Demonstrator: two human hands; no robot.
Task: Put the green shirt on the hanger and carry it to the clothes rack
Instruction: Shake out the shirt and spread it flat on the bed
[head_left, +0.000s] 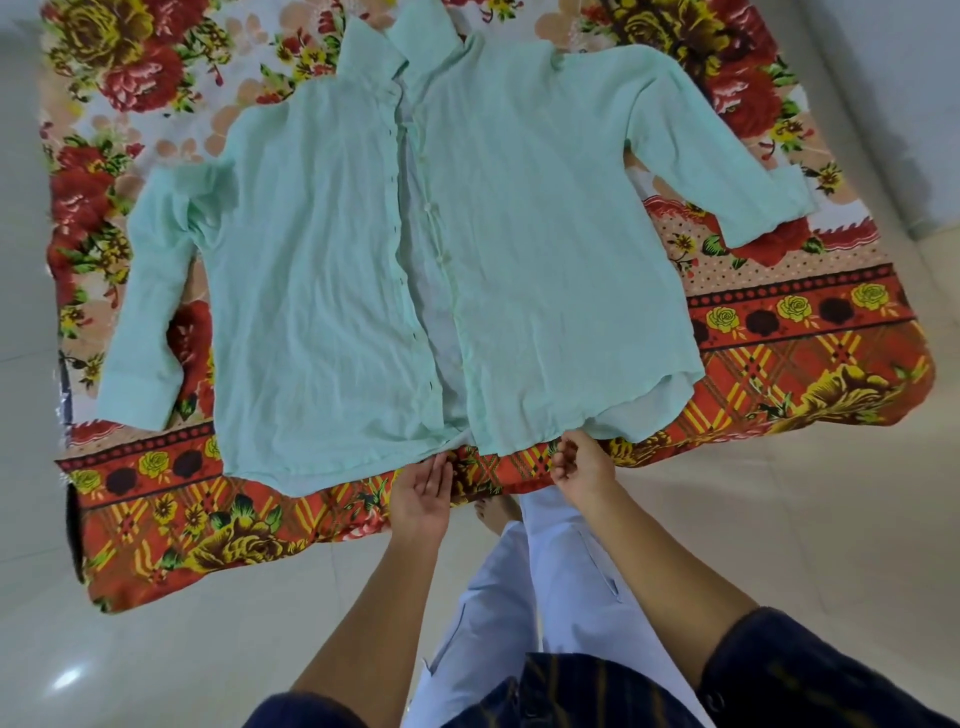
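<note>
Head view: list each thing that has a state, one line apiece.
green shirt: unbuttoned, spread flat, collar far from the person.
floral cloth: spread out under the shirt.
left hand: open, palm up, at the hem.
right hand: fingers curled at the hem; grip unclear.
Hanger: not in view.

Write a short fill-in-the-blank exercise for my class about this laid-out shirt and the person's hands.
1. The pale green long-sleeved shirt lies flat on a red ____-patterned cloth.
2. The shirt's front is ____, not buttoned.
3. Both hands are at the shirt's ____ edge, away from the collar.
4. The left hand is palm-up and holds ____.

Missing words: flower; open; bottom; nothing
</note>
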